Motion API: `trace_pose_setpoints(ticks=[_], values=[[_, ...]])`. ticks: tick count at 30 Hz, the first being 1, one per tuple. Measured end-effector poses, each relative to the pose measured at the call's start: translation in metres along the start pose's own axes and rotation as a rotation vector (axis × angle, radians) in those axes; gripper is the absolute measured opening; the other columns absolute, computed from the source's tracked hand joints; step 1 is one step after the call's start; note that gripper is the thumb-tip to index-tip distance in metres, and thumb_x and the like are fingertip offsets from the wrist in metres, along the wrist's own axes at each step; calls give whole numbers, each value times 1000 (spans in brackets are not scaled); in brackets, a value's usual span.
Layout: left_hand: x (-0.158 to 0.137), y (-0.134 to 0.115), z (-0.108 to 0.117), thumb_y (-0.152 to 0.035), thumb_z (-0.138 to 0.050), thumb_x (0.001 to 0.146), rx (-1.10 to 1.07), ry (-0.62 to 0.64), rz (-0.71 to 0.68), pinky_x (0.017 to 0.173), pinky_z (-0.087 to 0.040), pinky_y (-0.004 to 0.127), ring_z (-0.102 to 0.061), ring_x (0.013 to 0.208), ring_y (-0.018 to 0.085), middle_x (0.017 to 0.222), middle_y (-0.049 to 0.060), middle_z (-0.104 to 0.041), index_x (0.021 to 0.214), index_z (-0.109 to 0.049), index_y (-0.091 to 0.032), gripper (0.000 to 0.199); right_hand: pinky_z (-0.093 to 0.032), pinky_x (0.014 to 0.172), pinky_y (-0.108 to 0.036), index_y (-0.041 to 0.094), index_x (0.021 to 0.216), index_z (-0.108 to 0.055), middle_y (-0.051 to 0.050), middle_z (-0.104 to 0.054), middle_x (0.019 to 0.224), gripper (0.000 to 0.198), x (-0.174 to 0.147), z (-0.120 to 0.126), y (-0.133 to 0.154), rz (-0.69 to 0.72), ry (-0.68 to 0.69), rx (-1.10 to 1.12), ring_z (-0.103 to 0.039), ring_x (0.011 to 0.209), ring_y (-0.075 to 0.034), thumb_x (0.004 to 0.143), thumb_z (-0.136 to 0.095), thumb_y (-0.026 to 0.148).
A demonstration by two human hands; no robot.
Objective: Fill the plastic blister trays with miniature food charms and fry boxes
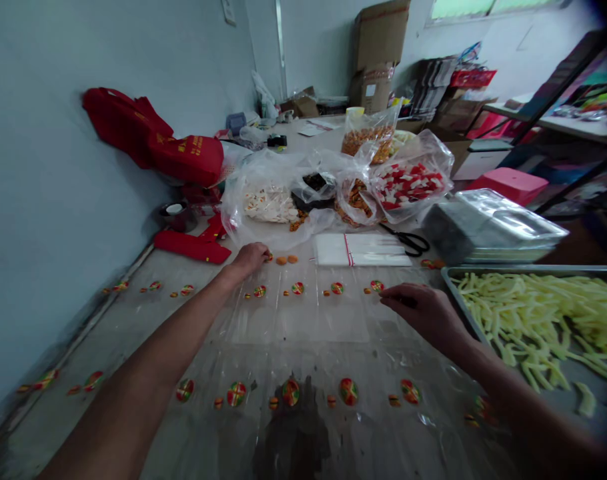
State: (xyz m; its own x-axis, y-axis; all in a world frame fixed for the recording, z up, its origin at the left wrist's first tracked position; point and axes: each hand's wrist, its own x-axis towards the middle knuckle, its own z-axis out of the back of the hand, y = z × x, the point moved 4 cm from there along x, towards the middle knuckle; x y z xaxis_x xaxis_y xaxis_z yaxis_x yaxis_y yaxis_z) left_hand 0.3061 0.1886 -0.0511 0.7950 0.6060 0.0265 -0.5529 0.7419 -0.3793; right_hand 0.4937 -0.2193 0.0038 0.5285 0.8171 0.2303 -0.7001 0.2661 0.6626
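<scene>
My left hand [251, 259] is closed near the back of the worktop. A small colourful piece shows at its fingertips, beside two orange-brown pieces [282, 261]. Over on the right, my right hand [421, 308] has its fingers pinched together, close to a round red-and-green piece [377, 286]; whatever they may hold is hidden. Flat clear plastic bags [303, 323] cover the worktop in two rows. Along these rows lie round red-and-green pieces [297, 288], most paired with a small burger-like brown piece [326, 293].
Behind are a stack of white bags [333, 250], black scissors [416, 244] and open bags of white pieces [271, 203] and red-and-white pieces [408, 183]. A metal tray [448, 283] of pale yellow strips and a metal box [503, 223] stand right. Red cloth [191, 247] lies left.
</scene>
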Motion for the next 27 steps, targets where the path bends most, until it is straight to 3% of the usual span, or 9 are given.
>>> trace_pose_setpoints(ticks=[5,9,13,20,24,27], values=[[9,9,15,-26,-80,70,15,1,88,63,-44,25,-67,71,19,76,5,-75,78,-78,-20,11,-50,65,-30,23,93,-78,-3,-75,85,21,-10,8,7,-9,-15,-3,-68,71,-20,88,-65,39],[5,-8,25,-23,-72,78,22,-78,28,75,-46,28,-69,85,22,88,8,-77,88,-80,-19,13,-50,66,-30,25,94,-78,-2,-75,87,20,-26,27,6,-20,-26,-66,-67,71,-19,89,-65,40],[-1,-34,17,-26,-69,80,-7,-88,-72,85,-46,30,-67,95,23,100,8,-76,93,-81,-21,18,-52,72,-31,26,96,-77,-2,-76,95,22,-48,45,-3,-46,-54,-89,-70,80,-21,89,-64,43],[13,-47,-13,-22,-77,68,-76,87,-72,67,-46,25,-66,70,17,75,3,-75,75,-79,-20,8,-52,64,-34,26,91,-78,-4,-76,86,27,-75,53,-16,-116,-50,-89,-70,72,-23,87,-61,47],[18,-46,-4,-20,-78,64,-90,96,-23,62,-45,24,-65,64,16,68,2,-73,73,-79,-21,9,-51,65,-33,27,91,-79,-4,-76,86,26,-84,63,-24,-165,-70,-111,-70,72,-24,87,-62,45],[19,-50,5,-24,-79,66,-81,-7,34,63,-44,27,-65,67,18,72,5,-74,76,-78,-18,11,-50,62,-31,27,91,-80,-4,-77,86,23,-91,70,-33,-205,-91,-134,-70,70,-23,85,-63,42]])
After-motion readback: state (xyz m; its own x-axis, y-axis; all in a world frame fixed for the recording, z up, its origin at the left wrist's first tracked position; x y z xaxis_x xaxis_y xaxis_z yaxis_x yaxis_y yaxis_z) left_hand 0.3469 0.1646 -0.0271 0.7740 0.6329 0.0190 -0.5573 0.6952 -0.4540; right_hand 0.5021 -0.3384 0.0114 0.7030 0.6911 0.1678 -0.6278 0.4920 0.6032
